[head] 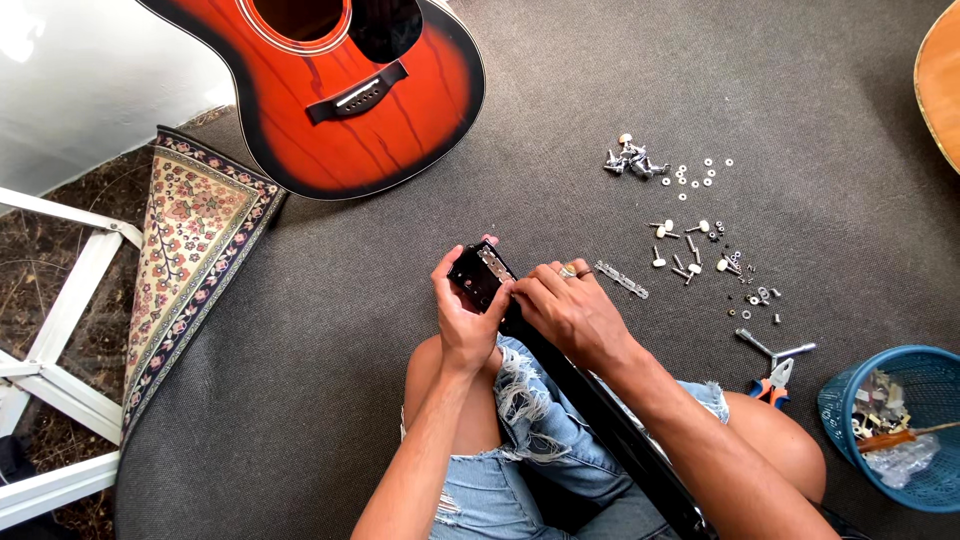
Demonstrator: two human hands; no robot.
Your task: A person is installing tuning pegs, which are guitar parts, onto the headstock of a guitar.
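At frame centre, the left hand [462, 318] is gripping a black guitar headstock [478, 275] to steady it, while the right hand [570, 312] is pinching its metal tuner plate [495, 264] with closed fingertips.

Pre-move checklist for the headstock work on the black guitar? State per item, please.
1. Headstock supported: ok, the left hand grips it from the side.
2. Right hand on the work: ok, fingertips sit at the metal tuner plate on the headstock.
3. Neck steady: ok, it lies across the person's lap.
4. Spare tuner strip in reach: ok, on the carpet just beyond the right hand.
5. Loose pegs and washers: not ok, scattered over the carpet, uncontained.
6. Pliers at hand: ok, beside the right knee.
7. Screws seated in the plate: cannot tell, too small.
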